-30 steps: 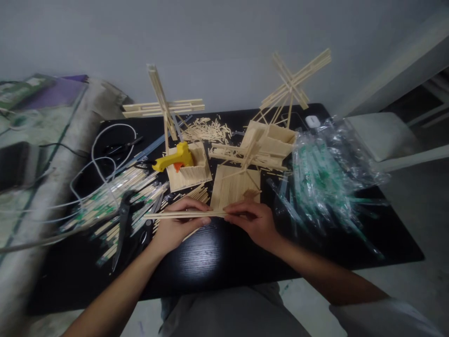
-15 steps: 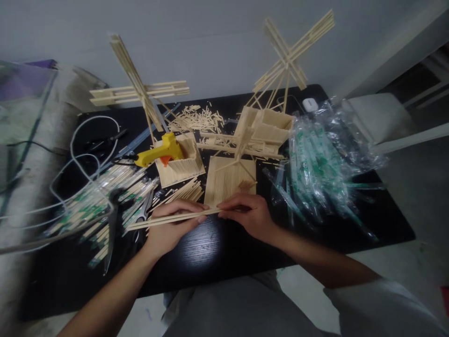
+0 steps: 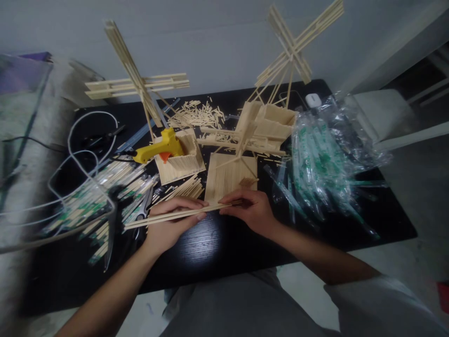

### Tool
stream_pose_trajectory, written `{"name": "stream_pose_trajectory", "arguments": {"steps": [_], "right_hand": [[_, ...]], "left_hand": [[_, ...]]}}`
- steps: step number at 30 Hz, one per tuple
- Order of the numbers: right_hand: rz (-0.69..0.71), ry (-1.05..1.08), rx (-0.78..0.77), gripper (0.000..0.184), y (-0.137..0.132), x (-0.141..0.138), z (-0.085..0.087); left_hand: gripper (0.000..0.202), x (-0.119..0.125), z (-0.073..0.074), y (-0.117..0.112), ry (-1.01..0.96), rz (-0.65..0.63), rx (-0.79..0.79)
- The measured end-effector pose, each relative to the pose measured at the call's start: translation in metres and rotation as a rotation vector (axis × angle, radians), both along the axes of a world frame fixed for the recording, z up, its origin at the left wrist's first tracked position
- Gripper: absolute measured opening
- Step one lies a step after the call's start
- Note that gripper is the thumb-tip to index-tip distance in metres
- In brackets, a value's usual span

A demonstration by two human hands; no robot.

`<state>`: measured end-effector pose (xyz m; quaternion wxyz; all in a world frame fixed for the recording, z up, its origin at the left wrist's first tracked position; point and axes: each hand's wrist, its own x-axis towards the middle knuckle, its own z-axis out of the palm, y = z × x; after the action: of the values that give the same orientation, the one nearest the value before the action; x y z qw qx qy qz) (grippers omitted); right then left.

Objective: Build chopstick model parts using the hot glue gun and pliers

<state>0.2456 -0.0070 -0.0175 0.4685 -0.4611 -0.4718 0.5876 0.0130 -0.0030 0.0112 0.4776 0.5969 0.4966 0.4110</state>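
Observation:
Two thin wooden chopsticks [image 3: 168, 217] lie nearly level across my hands, close together. My left hand [image 3: 171, 220] pinches them near the middle, and their left ends stick out past it. My right hand [image 3: 249, 210] grips their other end between thumb and fingers; the tips there are partly hidden. Just beyond my hands is a flat panel of sticks [image 3: 224, 180] with a cross-shaped stick frame [image 3: 243, 135] standing over it. A yellow glue gun [image 3: 159, 147] rests on a box-like stick base [image 3: 182, 166] to the left.
Wrapped chopsticks [image 3: 94, 199], scissors [image 3: 143, 210] and a white cable [image 3: 70, 145] lie on the left of the black table [image 3: 231, 255]. Clear and green plastic wrappers [image 3: 315, 164] heap up on the right. Cut stick pieces [image 3: 196, 114] and another windmill-like stick model [image 3: 293, 51] are at the back.
The view has shifted slightly. Both hands keep their hold on the chopsticks, and the right fingers have moved a little along their end.

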Motion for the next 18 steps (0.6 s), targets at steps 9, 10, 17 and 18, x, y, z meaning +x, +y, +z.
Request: {"name": "stream_pose_trajectory", "arguments": {"steps": [9, 10, 17, 18], "right_hand": [[0.008, 0.005, -0.036, 0.025, 0.0009, 0.0016, 0.0012], [0.01, -0.004, -0.037, 0.025, 0.0009, 0.0017, 0.0014], [0.013, 0.032, -0.033, 0.02, 0.0004, 0.0007, 0.0022], [0.015, 0.042, -0.031, 0.018, 0.0004, 0.001, 0.0031]], "left_hand": [[0.019, -0.0003, 0.0011, 0.0008, 0.011, -0.006, -0.014], [0.019, -0.0003, 0.0011, 0.0009, 0.01, -0.007, -0.015], [0.013, 0.0006, 0.0027, 0.0015, -0.014, -0.006, -0.018], [0.012, 0.0003, 0.003, 0.0016, -0.019, -0.012, -0.019]]}}
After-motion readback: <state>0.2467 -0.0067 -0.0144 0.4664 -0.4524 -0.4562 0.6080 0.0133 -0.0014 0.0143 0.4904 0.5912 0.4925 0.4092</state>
